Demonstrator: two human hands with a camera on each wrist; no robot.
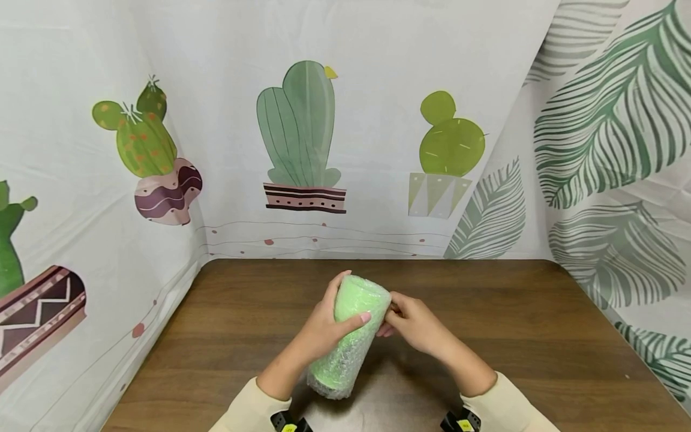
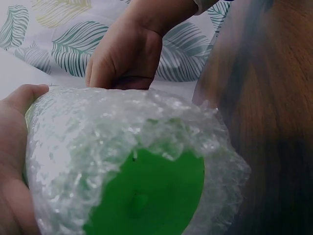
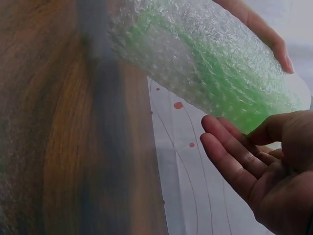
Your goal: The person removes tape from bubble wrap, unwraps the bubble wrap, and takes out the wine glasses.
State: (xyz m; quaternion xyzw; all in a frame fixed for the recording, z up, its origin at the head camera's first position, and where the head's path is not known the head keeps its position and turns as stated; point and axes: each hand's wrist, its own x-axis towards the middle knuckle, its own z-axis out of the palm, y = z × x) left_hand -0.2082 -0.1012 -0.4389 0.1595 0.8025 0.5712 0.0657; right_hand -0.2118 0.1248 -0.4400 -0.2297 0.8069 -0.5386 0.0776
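A green cylinder wrapped in clear bubble wrap is held tilted above the table. My left hand grips it around the side, with the thumb across its front. At the upper right edge of the cylinder is my right hand. The right wrist view shows its thumb and index finger pinching the edge of the wrap, while the other fingers extend loosely. One flat green end faces the left wrist camera, ringed by crumpled wrap. What the cylinder is cannot be told through the wrapping.
Below the hands lies a brown wooden table. A white cloth printed with cacti and leaves hangs behind and along the sides. Light sleeves and black wrist devices show at the bottom.
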